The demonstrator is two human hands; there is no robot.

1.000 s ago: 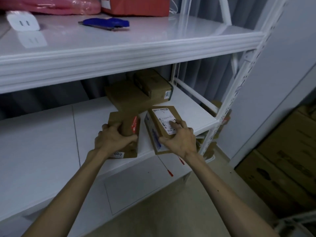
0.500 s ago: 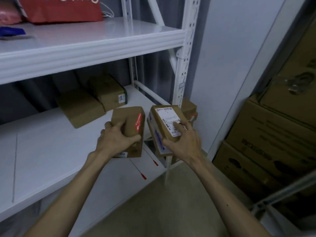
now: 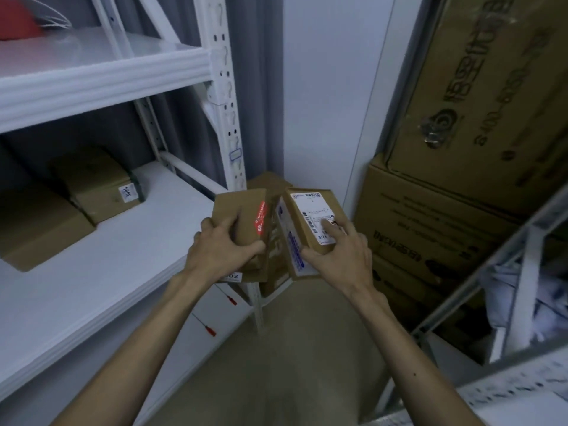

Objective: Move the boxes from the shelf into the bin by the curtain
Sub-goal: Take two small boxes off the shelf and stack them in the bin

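Shelf (image 3: 123, 272) holds two boxes (image 3: 101, 186); left hand (image 3: 218, 253) grips taped box (image 3: 249, 207), right hand (image 3: 341, 256) labelled box (image 3: 310, 207); bin (image 3: 267, 181) maybe behind.

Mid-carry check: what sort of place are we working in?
Likely a stockroom or parcel storage room: white slotted metal shelving holding small cardboard boxes, big printed cartons stacked up, a shipping-labelled box in the right hand and a red-stickered box in the left hand.
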